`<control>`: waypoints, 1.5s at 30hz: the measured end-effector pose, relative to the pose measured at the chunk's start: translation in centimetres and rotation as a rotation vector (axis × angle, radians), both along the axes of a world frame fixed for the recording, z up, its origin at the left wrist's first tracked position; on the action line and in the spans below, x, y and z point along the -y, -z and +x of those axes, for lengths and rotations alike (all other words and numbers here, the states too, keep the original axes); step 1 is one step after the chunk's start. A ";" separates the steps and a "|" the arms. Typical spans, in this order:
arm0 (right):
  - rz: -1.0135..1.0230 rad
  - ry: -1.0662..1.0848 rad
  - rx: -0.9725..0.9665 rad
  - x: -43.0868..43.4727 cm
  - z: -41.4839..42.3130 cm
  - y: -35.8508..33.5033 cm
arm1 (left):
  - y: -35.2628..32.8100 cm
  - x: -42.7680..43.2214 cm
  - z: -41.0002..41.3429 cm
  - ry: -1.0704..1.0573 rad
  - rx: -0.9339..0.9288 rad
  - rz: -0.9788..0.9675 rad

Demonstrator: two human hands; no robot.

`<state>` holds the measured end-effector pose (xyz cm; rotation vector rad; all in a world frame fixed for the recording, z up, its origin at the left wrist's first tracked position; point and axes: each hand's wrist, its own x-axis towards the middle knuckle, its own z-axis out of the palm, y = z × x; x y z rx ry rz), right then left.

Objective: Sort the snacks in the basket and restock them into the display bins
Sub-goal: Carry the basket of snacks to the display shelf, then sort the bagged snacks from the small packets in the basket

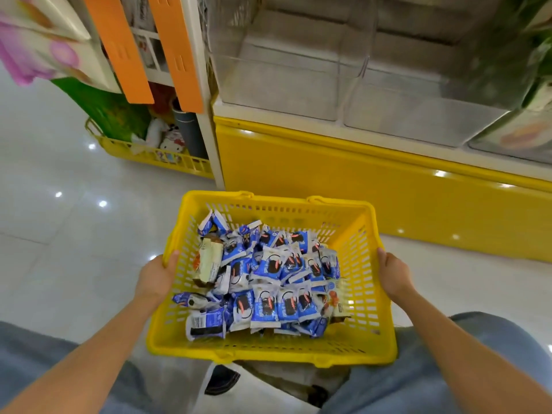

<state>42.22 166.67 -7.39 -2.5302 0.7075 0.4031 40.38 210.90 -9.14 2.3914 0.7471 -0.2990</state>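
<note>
Basket (268,352): yellow hard plastic, rectangular, slotted walls, near edge between the person's denim knees. Left grip (156,276) clasps the left rim and right grip (394,274) the right rim; we see thumbs only, fingers hidden behind the walls. Inside: a heap of crinkly blue-white snack pkts (277,282), plus one cream pkt (209,261) at left. Print too small to read. Far: clear rigid display bins (283,73), blurred, tops cut off, on a glossy yellow cabinet (358,186).
</note>
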 end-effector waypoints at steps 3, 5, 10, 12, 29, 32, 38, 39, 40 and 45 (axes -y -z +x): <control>0.039 0.048 0.008 -0.2 0.0 0.3 | -0.1 0.2 0.5 0.028 -0.014 0.006; 0.068 0.084 -0.020 -0.5 0.4 0.0 | -0.3 0.4 0.6 0.038 -0.057 0.015; 0.159 0.184 -0.084 -1.6 0.5 -2.1 | -1.6 0.3 -0.3 0.062 -0.105 0.024; 0.184 0.180 -0.048 -2.4 -0.3 -3.0 | -2.3 0.2 -0.8 0.067 -0.096 0.001; 0.219 -0.536 -0.271 -19.5 -7.1 1.2 | -0.5 3.2 -4.2 0.818 -0.264 0.139; 0.209 -0.414 -0.281 -20.3 -6.5 2.0 | 0.4 3.2 -3.9 0.852 -0.305 0.186; 0.479 -0.219 -0.463 -19.9 -6.0 2.5 | -0.7 3.2 -2.5 0.874 -0.251 0.262; 0.506 -0.208 -0.452 -19.6 -6.4 2.7 | -1.2 3.2 -2.3 0.863 -0.235 0.236; 0.519 -0.197 -0.413 -19.3 -6.9 2.9 | -1.7 3.1 -2.1 0.838 -0.210 0.179; 0.474 -0.132 -0.153 -17.5 -7.2 2.3 | -5.2 2.5 -1.8 0.374 0.071 -0.261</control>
